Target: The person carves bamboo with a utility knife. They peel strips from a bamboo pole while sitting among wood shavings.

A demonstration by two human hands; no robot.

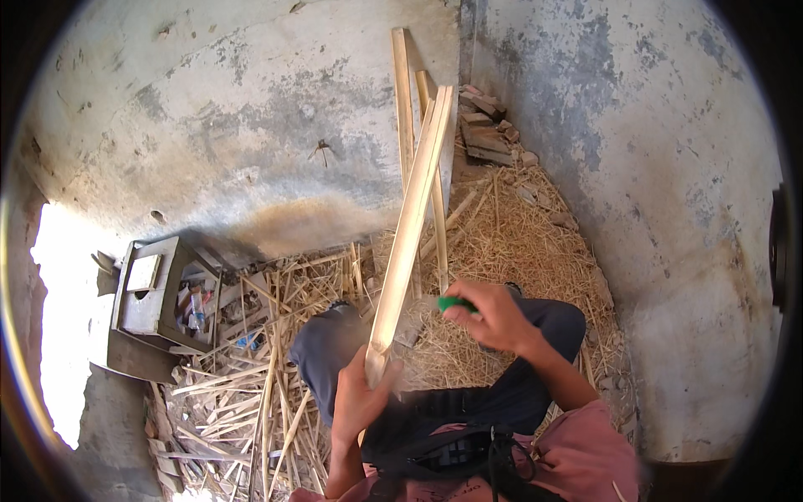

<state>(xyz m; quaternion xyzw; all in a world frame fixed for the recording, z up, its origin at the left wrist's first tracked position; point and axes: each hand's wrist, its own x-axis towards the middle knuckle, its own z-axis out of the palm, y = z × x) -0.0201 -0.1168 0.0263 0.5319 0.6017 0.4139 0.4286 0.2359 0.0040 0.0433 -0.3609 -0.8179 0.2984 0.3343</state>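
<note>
A long split length of bamboo [407, 230], pale and hollowed along its inner face, slants up and away from me. My left hand [360, 400] is closed around its near end, just below a node. To the right of the bamboo, my right hand [493, 316] is wrapped round a green tool handle [457, 304]. A smeared greyish part of that tool points left toward the bamboo; its exact kind cannot be made out. A gap shows between the right hand and the bamboo.
More bamboo lengths [403, 100] lean on the wall behind. Loose split strips [268, 393] litter the floor at left, beside an old box-like cabinet [159, 289]. Straw-like shavings [519, 243] heap up ahead, with bricks [487, 138] in the corner. A wall [686, 251] stands close on the right.
</note>
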